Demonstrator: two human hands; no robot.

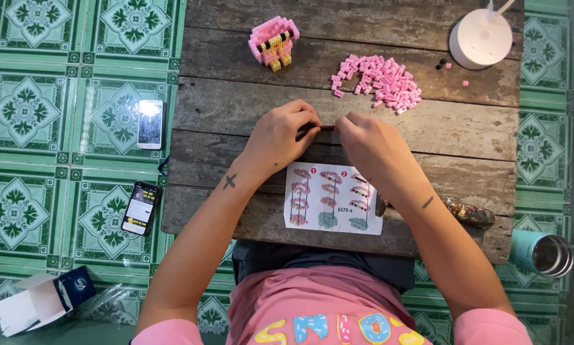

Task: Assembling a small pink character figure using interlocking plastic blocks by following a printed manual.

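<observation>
While two phones (149,124) lie on the tiled floor (57,96) at left, the left hand (279,135) and right hand (370,144) pinch closed on a small dark brick piece (327,128) between them, above the instruction sheet (333,198) on the counter (236,108). Pressing unevenly could pop the piece loose into the pink brick pile (379,81) or a plank gap.

1. An instruction sheet (333,198) lay flat on the wooden table's near edge; rectangular, white, printed with pink and green diagrams and red round markers.
2. A phone (150,124) lay on the tiled floor left of the table; screen lit, pale.
3. A second phone (140,208) lay nearer; dark screen with yellow areas.
4. An open carton (42,300) lay lower left; white and dark blue.
</observation>
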